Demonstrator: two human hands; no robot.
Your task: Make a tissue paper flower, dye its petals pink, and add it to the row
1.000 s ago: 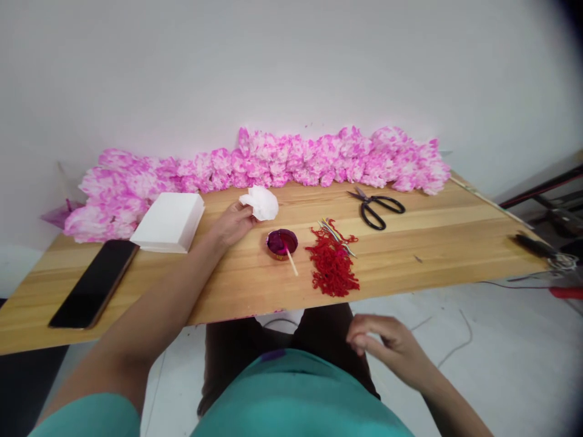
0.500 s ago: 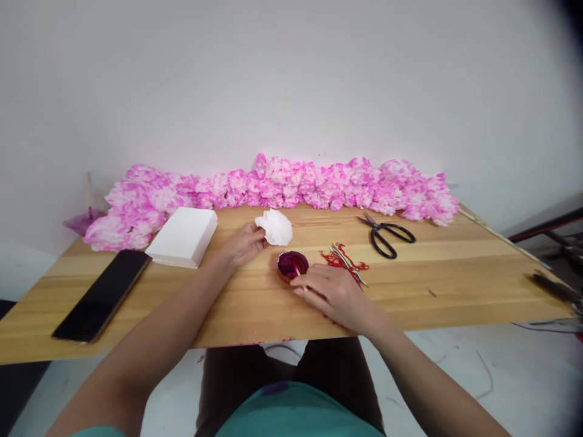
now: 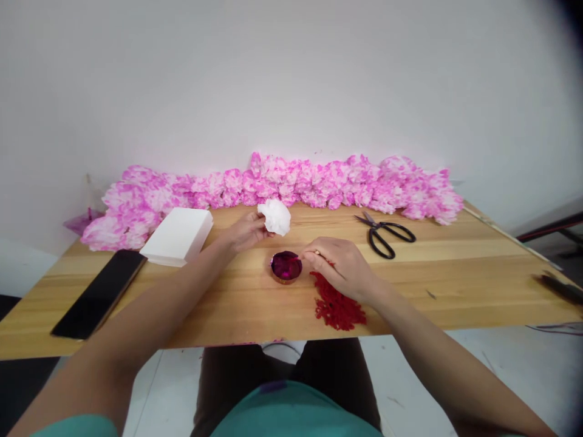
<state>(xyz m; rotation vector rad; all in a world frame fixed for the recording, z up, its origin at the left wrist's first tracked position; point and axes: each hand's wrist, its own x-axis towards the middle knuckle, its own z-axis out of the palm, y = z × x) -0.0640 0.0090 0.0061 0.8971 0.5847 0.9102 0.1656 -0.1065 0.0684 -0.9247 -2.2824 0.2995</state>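
Note:
My left hand (image 3: 249, 232) pinches a white tissue-paper flower (image 3: 276, 217) above the table. My right hand (image 3: 339, 265) is closed on a thin stick (image 3: 315, 252), whose tip is near the right rim of a small round bowl (image 3: 285, 267) with dark magenta dye inside. Most of the stick is hidden by the fingers. Beneath the right hand a bundle of red string pieces (image 3: 339, 305) lies on the wood. The bowl sits below and slightly right of the flower, apart from it.
Pink-and-white paper flowers (image 3: 273, 182) line the table's back edge. A white paper stack (image 3: 177, 235) and a black phone (image 3: 99, 294) lie at left. Black-handled scissors (image 3: 385, 233) lie at right, open. A dark tool (image 3: 561, 287) sits at the right edge.
My right hand has moved up and right, taking the stick out of the bowl. The flower in my left hand is slightly higher. More of the red strings shows.

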